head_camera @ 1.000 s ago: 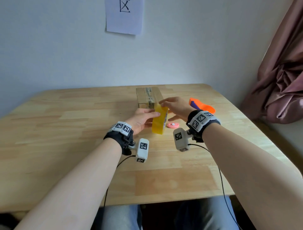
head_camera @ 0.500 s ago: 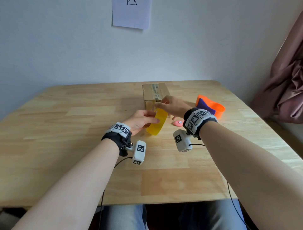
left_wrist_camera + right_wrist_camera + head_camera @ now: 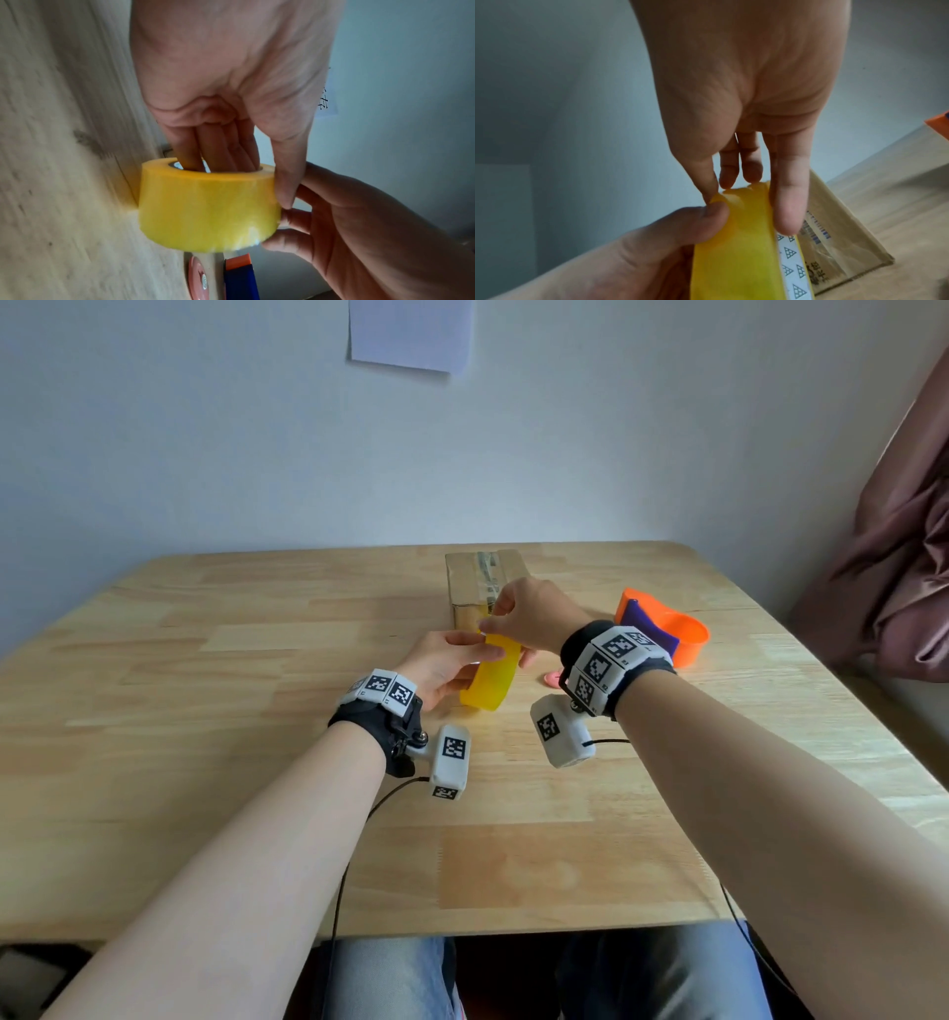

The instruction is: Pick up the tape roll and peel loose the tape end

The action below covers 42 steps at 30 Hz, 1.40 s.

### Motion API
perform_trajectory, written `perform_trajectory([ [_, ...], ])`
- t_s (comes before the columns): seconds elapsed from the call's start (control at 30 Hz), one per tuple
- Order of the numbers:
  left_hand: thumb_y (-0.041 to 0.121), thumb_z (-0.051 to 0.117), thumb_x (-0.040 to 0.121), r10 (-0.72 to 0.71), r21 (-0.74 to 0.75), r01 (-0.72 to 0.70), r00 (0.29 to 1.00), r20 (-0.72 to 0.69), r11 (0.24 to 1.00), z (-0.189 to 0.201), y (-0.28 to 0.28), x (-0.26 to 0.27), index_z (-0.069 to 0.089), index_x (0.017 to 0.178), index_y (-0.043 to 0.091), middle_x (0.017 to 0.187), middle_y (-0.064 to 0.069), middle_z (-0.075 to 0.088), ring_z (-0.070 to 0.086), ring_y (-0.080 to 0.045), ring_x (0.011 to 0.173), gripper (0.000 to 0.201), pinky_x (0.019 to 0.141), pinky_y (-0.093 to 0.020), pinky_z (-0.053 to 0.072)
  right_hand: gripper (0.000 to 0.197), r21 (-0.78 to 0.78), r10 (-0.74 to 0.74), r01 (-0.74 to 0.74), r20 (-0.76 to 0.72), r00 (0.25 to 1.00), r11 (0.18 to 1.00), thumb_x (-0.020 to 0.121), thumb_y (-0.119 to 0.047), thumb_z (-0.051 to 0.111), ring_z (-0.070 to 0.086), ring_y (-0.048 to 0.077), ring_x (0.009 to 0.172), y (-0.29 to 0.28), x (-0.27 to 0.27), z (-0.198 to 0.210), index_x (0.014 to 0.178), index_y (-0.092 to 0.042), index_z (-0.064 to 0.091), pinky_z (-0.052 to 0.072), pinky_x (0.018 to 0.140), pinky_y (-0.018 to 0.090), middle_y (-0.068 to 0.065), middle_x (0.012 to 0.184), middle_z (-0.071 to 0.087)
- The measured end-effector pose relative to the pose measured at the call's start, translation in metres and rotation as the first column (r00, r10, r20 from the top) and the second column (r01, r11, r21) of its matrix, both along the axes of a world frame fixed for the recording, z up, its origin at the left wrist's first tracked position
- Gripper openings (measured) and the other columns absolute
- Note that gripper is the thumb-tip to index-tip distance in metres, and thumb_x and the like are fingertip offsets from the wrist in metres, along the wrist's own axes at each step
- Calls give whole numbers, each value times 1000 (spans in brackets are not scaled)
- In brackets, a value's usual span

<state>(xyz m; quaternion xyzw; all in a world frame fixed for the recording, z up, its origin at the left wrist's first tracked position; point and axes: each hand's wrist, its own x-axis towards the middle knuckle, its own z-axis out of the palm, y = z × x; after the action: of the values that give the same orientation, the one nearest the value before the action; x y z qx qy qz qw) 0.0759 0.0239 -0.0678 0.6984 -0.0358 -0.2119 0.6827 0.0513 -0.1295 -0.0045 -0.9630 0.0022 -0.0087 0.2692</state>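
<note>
The left hand (image 3: pixel 442 666) is gripping a yellow tape roll (image 3: pixel 492 677) just above the wooden surface (image 3: pixel 215 737), with its fingers (image 3: pixel 205 150) threaded through the core and its thumb pressing on the outer face. That grip is likely chosen so the roll cannot spin or slip while the other hand works on it. The right hand (image 3: pixel 531 616) is curling over the top of the roll, its thumb and fingertips (image 3: pixel 789 211) pinching at the upper rim (probably feeling for the loose end of the tape, though no free end shows clearly). The roll is being held on edge and tilted, its printed white core liner visible from the right wrist view.

Just behind the hands a taped cardboard box (image 3: pixel 475 580) is sitting on the surface, close enough that the roll is nearly touching its near face; whether it does cannot be told. To the right, an orange and purple tape dispenser (image 3: pixel 662 631) is lying apart from the hands, and a small pink disc (image 3: pixel 197 278) is resting between it and the roll.
</note>
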Motion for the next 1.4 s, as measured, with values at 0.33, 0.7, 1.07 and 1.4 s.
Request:
perform_trajectory([
  [0.33, 3, 82, 81, -26, 14, 27, 999, -27, 1000, -1, -4, -7, 67, 120, 5, 108, -14, 76, 75, -25, 92, 42, 76, -34, 60, 21, 57, -12, 17, -77, 997, 998, 90, -29, 68, 76, 22, 56, -1, -6, 1, 107, -17, 63, 62, 55, 34, 6, 92, 70],
  [0.7, 11, 92, 72, 128, -112, -135, 989, -71, 984, -3, -10, -8, 63, 130, 0, 110, -21, 78, 78, -33, 100, 65, 96, -53, 58, 23, -52, -9, 12, 60, 998, 999, 101, -24, 51, 72, 17, 52, 4, -8, 3, 102, -13, 70, 54, 46, 25, 2, 78, 70],
  [1.07, 13, 92, 73, 201, -93, -205, 978, -58, 974, 1, -19, -6, 65, 122, 7, 112, -13, 76, 74, -25, 101, 57, 76, -34, 58, 26, 37, -40, 39, 31, 999, 999, 102, -22, 50, 76, 18, 58, -9, -15, 3, 99, -11, 73, 66, 70, 40, 7, 82, 76],
  [1.4, 5, 85, 79, 3, -37, -3, 1000, -6, 999, -9, -13, -10, 69, 114, 10, 113, -12, 76, 74, -28, 105, 39, 89, -38, 59, 37, 97, -17, 21, -34, 999, 995, 92, -50, 67, 75, 23, 71, -15, -15, -1, 120, -26, 65, 65, 57, 42, 3, 113, 67],
])
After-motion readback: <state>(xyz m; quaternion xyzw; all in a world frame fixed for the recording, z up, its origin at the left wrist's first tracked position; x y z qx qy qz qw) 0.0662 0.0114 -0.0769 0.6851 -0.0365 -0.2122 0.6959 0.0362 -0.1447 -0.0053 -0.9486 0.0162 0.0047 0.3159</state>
